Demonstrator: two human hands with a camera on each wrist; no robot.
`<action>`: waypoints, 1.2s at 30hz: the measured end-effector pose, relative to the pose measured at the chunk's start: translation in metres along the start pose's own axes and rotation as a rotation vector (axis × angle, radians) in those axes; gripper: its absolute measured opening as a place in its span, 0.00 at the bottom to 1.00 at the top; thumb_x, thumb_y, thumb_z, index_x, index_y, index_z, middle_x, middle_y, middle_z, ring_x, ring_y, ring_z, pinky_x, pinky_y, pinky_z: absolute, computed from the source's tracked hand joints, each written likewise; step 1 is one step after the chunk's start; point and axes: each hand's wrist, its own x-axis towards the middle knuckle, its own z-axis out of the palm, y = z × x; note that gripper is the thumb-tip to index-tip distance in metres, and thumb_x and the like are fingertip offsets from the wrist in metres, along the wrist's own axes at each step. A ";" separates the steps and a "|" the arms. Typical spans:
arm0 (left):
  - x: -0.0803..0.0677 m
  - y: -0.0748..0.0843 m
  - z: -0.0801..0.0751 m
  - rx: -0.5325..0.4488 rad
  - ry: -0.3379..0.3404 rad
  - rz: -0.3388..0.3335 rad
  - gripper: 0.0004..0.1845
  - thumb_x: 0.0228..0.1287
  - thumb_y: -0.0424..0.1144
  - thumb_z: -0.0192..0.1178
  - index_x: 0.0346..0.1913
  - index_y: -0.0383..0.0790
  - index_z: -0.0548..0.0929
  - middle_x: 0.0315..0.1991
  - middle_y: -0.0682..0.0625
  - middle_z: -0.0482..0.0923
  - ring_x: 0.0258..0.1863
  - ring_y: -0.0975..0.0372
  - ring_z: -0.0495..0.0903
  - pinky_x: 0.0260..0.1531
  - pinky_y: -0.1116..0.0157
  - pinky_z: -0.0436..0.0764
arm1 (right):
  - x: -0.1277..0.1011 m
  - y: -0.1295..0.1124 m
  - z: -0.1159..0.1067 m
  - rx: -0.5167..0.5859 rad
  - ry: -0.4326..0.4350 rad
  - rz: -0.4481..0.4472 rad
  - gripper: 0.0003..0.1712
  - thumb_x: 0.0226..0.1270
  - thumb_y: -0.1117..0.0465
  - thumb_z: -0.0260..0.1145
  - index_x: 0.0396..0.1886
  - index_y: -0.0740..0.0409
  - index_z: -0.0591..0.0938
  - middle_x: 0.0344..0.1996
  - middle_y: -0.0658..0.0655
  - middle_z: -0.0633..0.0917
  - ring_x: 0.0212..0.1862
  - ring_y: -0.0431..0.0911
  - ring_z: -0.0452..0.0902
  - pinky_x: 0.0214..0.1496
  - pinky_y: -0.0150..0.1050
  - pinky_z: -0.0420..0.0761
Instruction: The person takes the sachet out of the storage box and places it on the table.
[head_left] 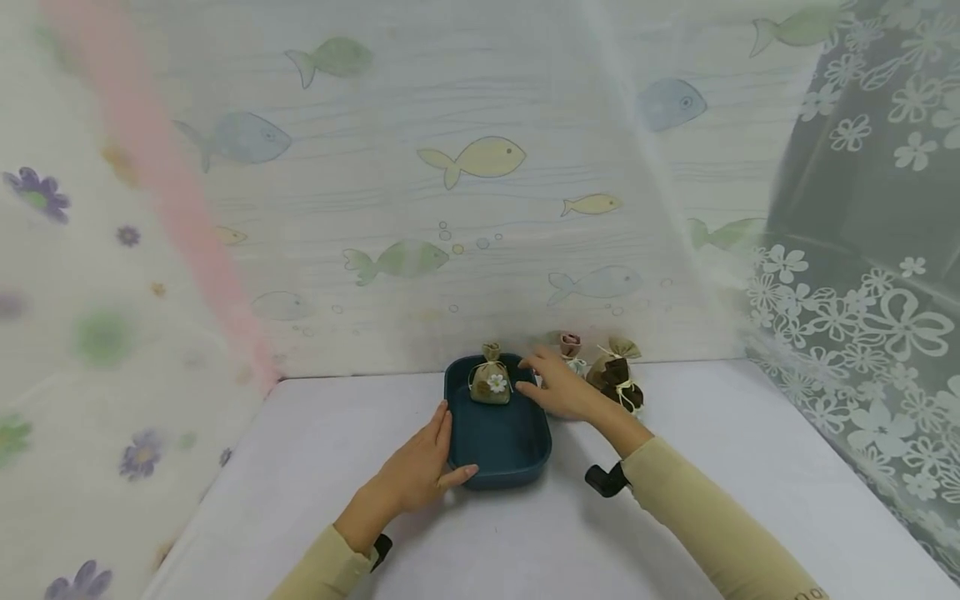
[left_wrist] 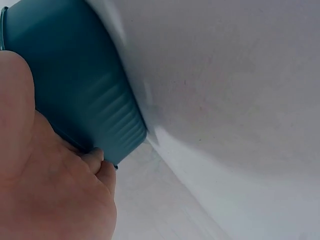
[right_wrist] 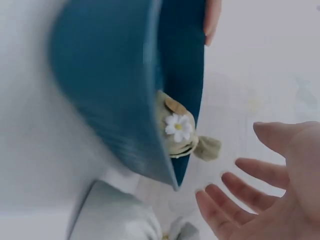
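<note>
Head view had the whole setup laid out on a white tabletop (head_left: 315, 433). Farthest left, the left hand (head_left: 416, 475) sat against the near-left corner of the dark teal tray (head_left: 498, 442), fingers along the rim and thumb on the front wall, so its grip was steadying the tray rather than lifting it. Inside the tray, at the far end, was a small tan sachet (head_left: 491, 385) with a white daisy on it, lying by itself. Just right of that, the right hand (head_left: 558, 387) hovered over the tray's far-right rim with fingers spread loose, grip wide and holding nothing. Further right, outside the tray, were a pink-topped pouch (head_left: 572, 346) and a couple of brown sachets (head_left: 617, 379) bunched together. My take: that hand would do best pinching one by its tied neck while the left kept the tray from sliding.
</note>
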 end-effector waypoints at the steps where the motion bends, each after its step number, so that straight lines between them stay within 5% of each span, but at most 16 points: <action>1: 0.000 0.000 0.000 0.000 -0.002 0.001 0.54 0.74 0.68 0.50 0.79 0.24 0.48 0.82 0.33 0.38 0.80 0.44 0.51 0.74 0.49 0.61 | -0.005 0.000 0.000 -0.003 -0.002 0.002 0.23 0.80 0.57 0.60 0.64 0.68 0.76 0.60 0.68 0.75 0.51 0.58 0.78 0.52 0.54 0.80; 6: -0.001 0.003 -0.004 -0.017 0.006 0.013 0.54 0.74 0.67 0.51 0.79 0.23 0.48 0.82 0.32 0.38 0.80 0.43 0.51 0.74 0.48 0.61 | -0.029 0.000 -0.002 -0.023 -0.003 0.016 0.23 0.80 0.55 0.60 0.66 0.65 0.76 0.60 0.63 0.75 0.55 0.54 0.77 0.55 0.53 0.79; 13: -0.002 0.002 -0.002 -0.030 0.027 0.042 0.53 0.75 0.66 0.51 0.79 0.22 0.47 0.81 0.30 0.38 0.79 0.42 0.51 0.73 0.46 0.62 | -0.058 0.008 -0.006 0.003 0.055 0.002 0.22 0.79 0.58 0.61 0.65 0.65 0.77 0.64 0.66 0.75 0.63 0.62 0.75 0.62 0.61 0.76; 27: 0.001 -0.004 0.013 -0.020 0.007 0.005 0.56 0.73 0.69 0.49 0.80 0.25 0.45 0.83 0.36 0.34 0.80 0.45 0.50 0.75 0.49 0.60 | -0.104 0.040 -0.016 -0.019 0.105 0.085 0.22 0.77 0.60 0.64 0.63 0.69 0.78 0.59 0.64 0.79 0.61 0.64 0.76 0.59 0.60 0.79; 36: 0.003 -0.006 0.012 -0.018 0.024 0.017 0.55 0.74 0.68 0.50 0.80 0.25 0.46 0.83 0.36 0.34 0.80 0.45 0.50 0.74 0.48 0.61 | -0.120 0.066 -0.030 -0.019 0.239 0.118 0.19 0.73 0.66 0.67 0.60 0.70 0.79 0.54 0.66 0.81 0.53 0.62 0.79 0.51 0.61 0.80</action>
